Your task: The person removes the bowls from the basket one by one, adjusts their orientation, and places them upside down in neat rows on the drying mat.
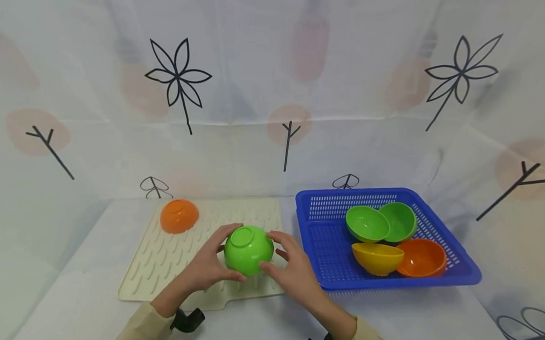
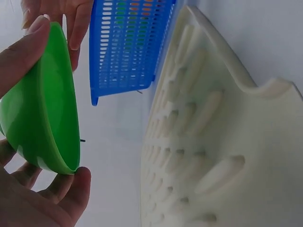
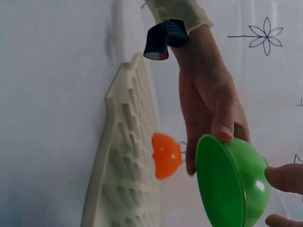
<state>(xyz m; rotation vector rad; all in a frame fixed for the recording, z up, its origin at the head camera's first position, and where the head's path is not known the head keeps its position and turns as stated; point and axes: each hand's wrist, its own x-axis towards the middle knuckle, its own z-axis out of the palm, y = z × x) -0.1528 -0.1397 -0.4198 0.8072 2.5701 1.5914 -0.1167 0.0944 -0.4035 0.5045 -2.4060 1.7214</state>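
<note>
Fingers of your left hand (image 1: 212, 263) and right hand (image 1: 293, 268) grasp the green bowl (image 1: 247, 259) from either side, holding it off the pale ribbed mat (image 1: 153, 273), foot up and mouth turned down. It looks like thin plastic, so expect it light, stiff and hard to break, though that glossy curved wall could slip. Your best hold is probably along the rim; the shallow foot offers little purchase.

Grn bowl (image 1: 248, 251), blu basket (image 1: 326, 244), wht cloth (image 1: 236, 164) w/ blk flowers (image 1: 178, 77)
</note>
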